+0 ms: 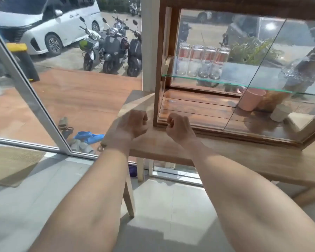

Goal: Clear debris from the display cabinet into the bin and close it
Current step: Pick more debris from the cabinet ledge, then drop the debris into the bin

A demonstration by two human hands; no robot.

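The left hand (133, 124) and right hand (178, 127) are both curled into loose fists over the counter (225, 157), at the left front corner of the display cabinet (160, 70); whether either pinches debris cannot be determined. The cabinet front appears open. Glasses (202, 60) occupy the glass shelf (225, 82); a pink cup (249, 99) stands below. No bin is visible.

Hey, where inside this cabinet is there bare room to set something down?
The wooden floor of the display cabinet is bare on its left half, from the left frame post to the pink cup. The glass shelf is free right of the row of glasses. The floor's right end is crowded: pink cup, grey cup, pale block.
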